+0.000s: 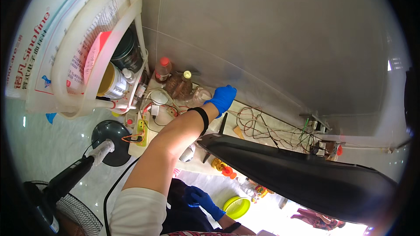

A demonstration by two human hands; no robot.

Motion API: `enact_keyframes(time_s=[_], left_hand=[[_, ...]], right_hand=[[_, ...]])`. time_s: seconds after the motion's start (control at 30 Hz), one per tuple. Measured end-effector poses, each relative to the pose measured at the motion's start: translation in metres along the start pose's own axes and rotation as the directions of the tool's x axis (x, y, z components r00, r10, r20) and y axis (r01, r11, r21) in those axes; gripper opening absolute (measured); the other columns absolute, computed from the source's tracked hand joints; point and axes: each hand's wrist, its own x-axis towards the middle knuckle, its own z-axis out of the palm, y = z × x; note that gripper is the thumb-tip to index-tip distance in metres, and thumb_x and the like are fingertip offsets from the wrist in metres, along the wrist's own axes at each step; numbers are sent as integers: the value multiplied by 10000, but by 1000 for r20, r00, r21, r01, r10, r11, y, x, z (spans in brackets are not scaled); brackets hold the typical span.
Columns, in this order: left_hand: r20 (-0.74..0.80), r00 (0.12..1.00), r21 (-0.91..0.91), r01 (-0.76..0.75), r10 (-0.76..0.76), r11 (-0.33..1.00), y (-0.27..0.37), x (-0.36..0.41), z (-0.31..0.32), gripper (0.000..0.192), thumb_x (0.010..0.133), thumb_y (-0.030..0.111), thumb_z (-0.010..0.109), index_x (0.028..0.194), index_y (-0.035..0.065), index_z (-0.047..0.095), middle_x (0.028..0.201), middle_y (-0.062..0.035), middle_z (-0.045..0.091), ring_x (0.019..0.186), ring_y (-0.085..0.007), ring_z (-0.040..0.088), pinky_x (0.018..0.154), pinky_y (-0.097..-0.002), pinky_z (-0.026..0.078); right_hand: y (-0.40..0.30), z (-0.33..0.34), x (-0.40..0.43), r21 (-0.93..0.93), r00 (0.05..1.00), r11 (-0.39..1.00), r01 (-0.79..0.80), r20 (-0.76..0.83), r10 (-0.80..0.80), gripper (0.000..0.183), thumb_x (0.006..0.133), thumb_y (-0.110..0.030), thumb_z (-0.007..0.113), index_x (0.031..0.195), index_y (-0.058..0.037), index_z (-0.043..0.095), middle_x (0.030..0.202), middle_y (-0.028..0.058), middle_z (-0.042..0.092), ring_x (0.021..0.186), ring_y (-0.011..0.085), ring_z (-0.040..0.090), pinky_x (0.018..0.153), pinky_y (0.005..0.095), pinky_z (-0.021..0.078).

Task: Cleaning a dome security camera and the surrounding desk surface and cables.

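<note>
My left hand (224,98), in a blue glove with a black band round the wrist, is raised over the back of a cluttered table by the wall, behind a black flat-screen seen edge-on (295,177). Its fingers are curled; whether they hold anything is hidden. My right hand (201,200), also blue-gloved, is low in front of the dark apron (178,216), fingers bent, its grip unclear. Left of my left hand are a clear plastic container (201,95), a yellow-capped bottle (186,82) and a red-capped bottle (163,69).
Tangled cables (259,124) lie along the wall. A power strip (141,132) is at the table's left end, near a fan's round base (111,142). A white plastic rack (139,32) holds tubs and bottles. A green basin (237,207) is below; a person (316,219) is beyond the screen.
</note>
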Motion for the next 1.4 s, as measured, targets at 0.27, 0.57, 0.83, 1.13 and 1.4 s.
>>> enact_keyframes(time_s=[0.27,0.57,0.83,1.13,1.4], left_hand=[[36,999,-80,16,-13,997,9,-8,-28,158,744,80,588,899,62,568,879,-191,580,738,-356,626,605,-432,512],[64,998,-192,-6,18,981,28,-17,-25,227,687,20,609,904,46,549,912,-203,567,762,-374,616,635,-444,505],[84,996,-231,27,-7,973,66,-31,-30,335,611,87,678,902,34,522,878,-193,565,719,-335,623,607,-416,508],[128,974,-199,211,-188,957,80,-59,-34,309,591,59,672,866,14,538,857,-186,576,759,-325,605,638,-395,504],[168,963,-240,247,-211,939,72,-79,-20,365,611,31,652,944,2,507,905,-210,570,787,-349,610,660,-420,508]], right_hand=[[7,7,-7,109,999,993,-49,1,49,394,890,-128,543,1265,-24,484,1186,67,579,1079,151,538,942,264,405],[4,19,-1,129,999,991,-41,-5,42,394,892,-142,538,1267,-33,486,1202,67,573,1092,156,531,946,261,401],[-2,19,-6,55,997,997,-60,-39,62,397,887,-131,543,1267,-34,487,1205,72,575,1104,163,531,955,264,395],[-2,21,-2,126,999,991,-32,-35,37,428,874,-141,574,1273,-22,472,1182,76,571,1079,153,530,965,282,394],[13,23,4,127,1000,992,-19,1,19,424,875,-123,562,1272,-7,466,1199,78,559,1102,162,519,976,292,386]])
